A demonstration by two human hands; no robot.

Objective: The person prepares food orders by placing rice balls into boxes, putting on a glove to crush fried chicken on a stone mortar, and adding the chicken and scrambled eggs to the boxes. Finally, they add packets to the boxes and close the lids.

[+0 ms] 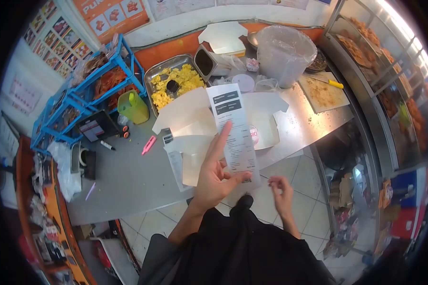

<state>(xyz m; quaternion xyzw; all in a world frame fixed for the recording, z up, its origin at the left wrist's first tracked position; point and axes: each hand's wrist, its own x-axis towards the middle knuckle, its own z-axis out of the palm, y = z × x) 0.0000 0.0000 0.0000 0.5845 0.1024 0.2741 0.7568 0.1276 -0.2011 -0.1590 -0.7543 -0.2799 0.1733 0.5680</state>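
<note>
My left hand point(213, 183) is closed on a long printed receipt point(238, 142), thumb at its lower end and a finger stretched along its left edge. The receipt is held up in front of several open white cardboard food boxes: one box point(190, 124) behind it, another box point(268, 128) to its right. A second paper slip point(176, 164) lies left of the front box point(197, 154). My right hand point(282, 195) hangs over the floor past the table edge, fingers loosely bent and apart, with nothing visible in it.
A metal tray point(152, 76) of yellow food, blue racks point(104, 71), a green container point(134, 107), a dark-screened device point(97, 126) and a pink marker point(149, 145) are on the left. A plastic-lined bucket point(286, 54), a cutting board with a yellow-handled knife point(335, 84) and a glass food case point(390, 71) are right.
</note>
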